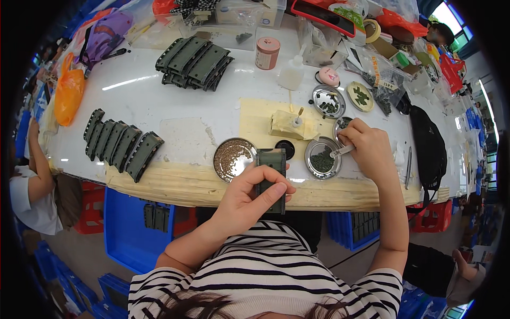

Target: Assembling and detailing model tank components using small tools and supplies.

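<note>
My left hand (254,192) is closed around a dark green curved plastic panel (272,158), held upright at the table's front edge. My right hand (367,144) is closed, its fingertips at a small metal dish (338,126) of dark bits. A thin pale tool (342,151) sticks out from under that hand; its kind is hard to make out. Its tip hangs over a larger metal dish (322,173) holding tiny green pieces. Beside the left hand stands a metal dish (217,162) of small brownish grains. Between the dishes sits a round black lid-like cup (285,149).
Green panels lie in a stack (194,63) and a row (121,144) on the left. A yellowish taped block (292,125), a squeeze bottle (291,74) and a pink tin (267,53) stand ahead. Tweezers (408,168) and a black bag (428,149) lie right. A blue crate (125,228) stands below.
</note>
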The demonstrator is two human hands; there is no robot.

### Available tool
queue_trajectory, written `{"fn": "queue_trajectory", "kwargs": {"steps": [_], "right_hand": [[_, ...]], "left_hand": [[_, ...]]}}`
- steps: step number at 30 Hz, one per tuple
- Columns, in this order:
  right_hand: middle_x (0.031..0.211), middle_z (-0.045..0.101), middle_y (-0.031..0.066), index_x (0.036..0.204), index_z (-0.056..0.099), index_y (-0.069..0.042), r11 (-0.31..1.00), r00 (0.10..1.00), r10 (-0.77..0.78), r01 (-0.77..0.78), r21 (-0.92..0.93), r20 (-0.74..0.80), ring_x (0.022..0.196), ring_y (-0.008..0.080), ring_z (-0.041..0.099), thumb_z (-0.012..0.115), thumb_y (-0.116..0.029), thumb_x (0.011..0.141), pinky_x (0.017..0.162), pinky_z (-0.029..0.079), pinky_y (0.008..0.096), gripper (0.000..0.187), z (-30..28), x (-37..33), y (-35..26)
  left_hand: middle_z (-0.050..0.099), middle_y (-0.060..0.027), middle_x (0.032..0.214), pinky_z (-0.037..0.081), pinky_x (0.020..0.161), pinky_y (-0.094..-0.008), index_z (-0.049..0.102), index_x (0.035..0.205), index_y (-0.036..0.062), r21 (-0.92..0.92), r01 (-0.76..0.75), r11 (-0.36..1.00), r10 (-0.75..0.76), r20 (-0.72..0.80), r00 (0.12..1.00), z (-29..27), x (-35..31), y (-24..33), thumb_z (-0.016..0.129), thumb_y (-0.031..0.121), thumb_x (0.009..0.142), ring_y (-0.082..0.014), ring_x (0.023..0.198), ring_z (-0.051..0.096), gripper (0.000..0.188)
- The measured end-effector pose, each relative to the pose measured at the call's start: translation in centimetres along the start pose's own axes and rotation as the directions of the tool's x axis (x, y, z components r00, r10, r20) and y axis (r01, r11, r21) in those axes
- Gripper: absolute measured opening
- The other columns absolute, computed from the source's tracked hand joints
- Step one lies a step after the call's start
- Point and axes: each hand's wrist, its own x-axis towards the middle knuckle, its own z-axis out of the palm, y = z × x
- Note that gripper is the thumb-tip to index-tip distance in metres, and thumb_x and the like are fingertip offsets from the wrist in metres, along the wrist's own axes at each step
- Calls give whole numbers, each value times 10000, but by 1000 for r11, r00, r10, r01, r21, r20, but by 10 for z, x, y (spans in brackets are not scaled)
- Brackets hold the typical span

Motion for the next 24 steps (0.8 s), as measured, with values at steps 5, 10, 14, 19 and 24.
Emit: {"fn": "queue_trajectory", "kwargs": {"steps": [5,10,14,19,24], "right_hand": [[828,606,58,824,626,-59,985,999,54,-53,166,-5,648,265,602,702,-46,705,586,472,358,142,-4,2,8],[780,573,54,806,586,-50,920,979,23,58,388,-201,590,237,571,702,-32,693,514,443,320,163,-31,-2,-38],[807,559,50,851,588,-48,895,936,-267,329,302,-230,554,171,548,697,-62,684,484,425,291,199,-36,-12,-90],[823,558,52,895,600,-42,871,918,-336,389,302,-212,561,173,553,695,-68,643,479,428,285,271,-36,-11,-102],[818,560,52,909,602,-44,858,923,-326,380,347,-205,572,173,560,713,-59,654,480,428,285,279,-37,-8,-108]], "left_hand": [[591,-49,969,462,792,-239,610,950,5,39,-16,999,17,-20,1000,1,1,1,567,113,946,-88,863,557,116],[537,-105,1187,490,865,-284,596,990,-8,317,-99,943,87,49,995,-9,4,-4,537,110,959,-148,927,607,136],[563,-92,1119,427,895,-276,586,928,9,400,-135,906,117,69,991,-5,6,-1,573,144,947,-137,949,558,137],[570,-37,900,400,824,-263,579,867,42,345,-185,920,184,35,982,-6,6,-4,648,192,901,-131,892,504,169],[617,-8,861,456,732,-208,597,877,26,-63,56,996,-52,66,996,-7,7,4,627,161,920,-67,808,559,144]]}}
